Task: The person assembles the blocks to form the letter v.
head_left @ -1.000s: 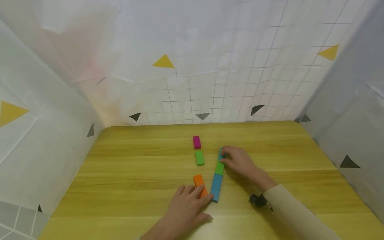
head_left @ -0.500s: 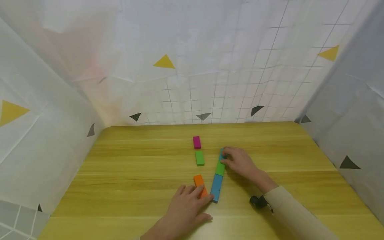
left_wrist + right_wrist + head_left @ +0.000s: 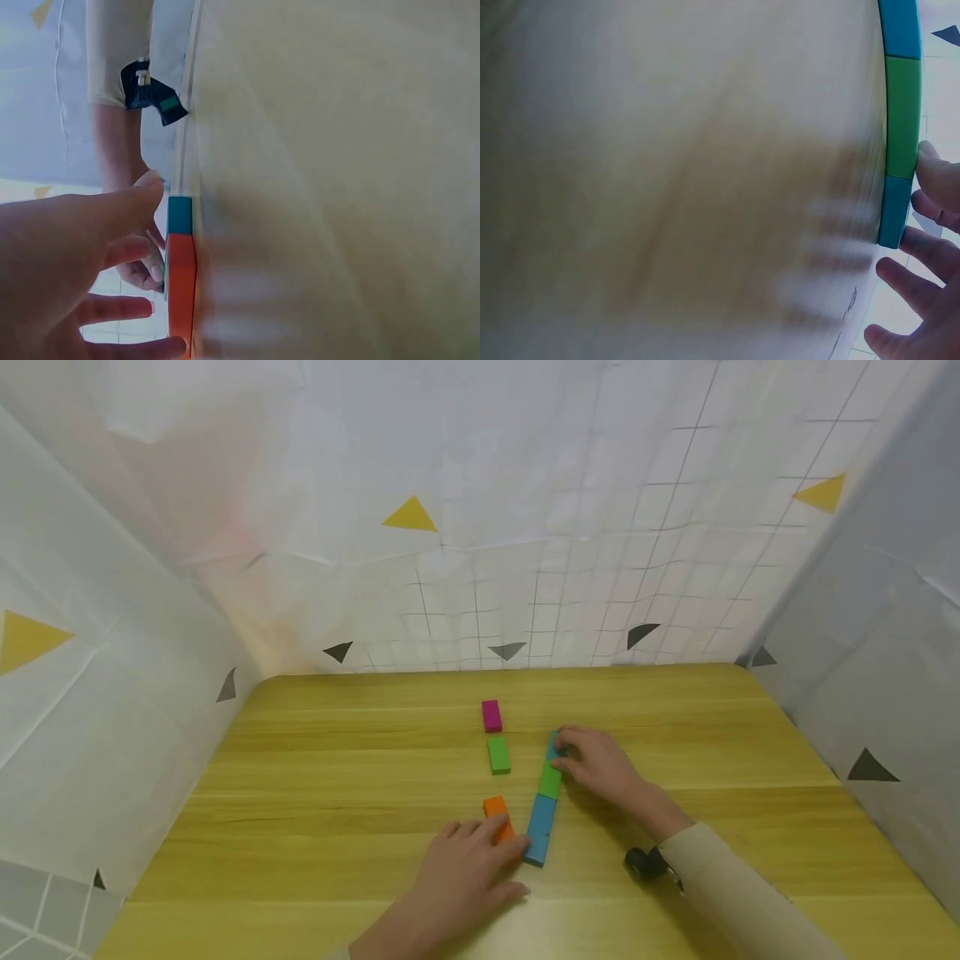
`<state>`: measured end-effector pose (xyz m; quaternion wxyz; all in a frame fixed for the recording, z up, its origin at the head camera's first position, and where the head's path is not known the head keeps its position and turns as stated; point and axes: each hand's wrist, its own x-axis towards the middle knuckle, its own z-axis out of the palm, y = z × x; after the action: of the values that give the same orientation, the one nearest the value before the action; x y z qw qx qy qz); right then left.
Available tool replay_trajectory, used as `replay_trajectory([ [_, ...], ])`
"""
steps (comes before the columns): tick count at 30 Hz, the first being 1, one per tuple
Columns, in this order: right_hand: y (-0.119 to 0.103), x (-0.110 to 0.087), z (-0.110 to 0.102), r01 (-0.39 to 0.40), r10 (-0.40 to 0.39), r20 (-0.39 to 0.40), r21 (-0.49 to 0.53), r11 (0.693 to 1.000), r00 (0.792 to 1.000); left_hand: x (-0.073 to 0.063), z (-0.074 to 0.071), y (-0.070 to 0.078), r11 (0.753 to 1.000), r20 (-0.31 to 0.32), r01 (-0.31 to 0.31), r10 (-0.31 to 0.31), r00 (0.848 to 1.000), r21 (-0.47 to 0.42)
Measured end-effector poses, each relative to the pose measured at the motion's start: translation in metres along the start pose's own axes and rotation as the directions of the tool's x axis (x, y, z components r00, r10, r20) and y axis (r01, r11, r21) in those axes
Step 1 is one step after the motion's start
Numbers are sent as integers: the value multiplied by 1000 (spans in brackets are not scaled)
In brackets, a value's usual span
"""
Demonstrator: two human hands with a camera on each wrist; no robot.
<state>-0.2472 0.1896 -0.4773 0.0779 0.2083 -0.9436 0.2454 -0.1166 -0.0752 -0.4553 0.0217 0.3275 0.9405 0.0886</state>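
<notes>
A row on the table joins a near blue block (image 3: pixel 540 828), a green block (image 3: pixel 550 781) and a far blue block (image 3: pixel 895 213) end to end. My right hand (image 3: pixel 600 766) rests its thumb and fingertips on the far end of this row, over the far blue block and the green one. My left hand (image 3: pixel 459 868) lies spread with extended fingers. Its fingertips rest on an orange block (image 3: pixel 496 808), and its index fingertip touches the near blue block's near end. The orange block slants just left of the row, its near part hidden under the fingers.
Farther back, left of the row, lie a separate green block (image 3: pixel 498 755) and a magenta block (image 3: pixel 491 716). A wooden table (image 3: pixel 337 802) carries everything. White sheets (image 3: pixel 337 602) stand behind and at both sides. A black wrist device (image 3: pixel 643 862) hangs below the right sleeve.
My left hand has slid slightly forward and left, covering more of the orange block. My right hand and the row stay essentially in place.
</notes>
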Motion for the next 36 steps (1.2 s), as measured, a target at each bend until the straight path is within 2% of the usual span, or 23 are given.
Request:
replay_trajectory([
  [5,0,0,0,0,0,0,-4,1000,1000,6,0,-7,1000,-55,23,-24,998,-14],
  [12,-1,0,0,-6,6,4,2,1000,1000,16,-2,-18,999,-124,48,-46,991,16],
  [19,1,1,1,0,0,8,-10,1000,1000,25,-6,-31,995,-124,99,-99,987,-6],
  [28,0,1,0,-18,18,29,-17,1000,999,38,-11,-46,995,-155,98,-95,983,9],
  [36,1,1,1,-25,26,29,-25,999,999,53,-11,-59,990,-152,137,-139,979,-24],
])
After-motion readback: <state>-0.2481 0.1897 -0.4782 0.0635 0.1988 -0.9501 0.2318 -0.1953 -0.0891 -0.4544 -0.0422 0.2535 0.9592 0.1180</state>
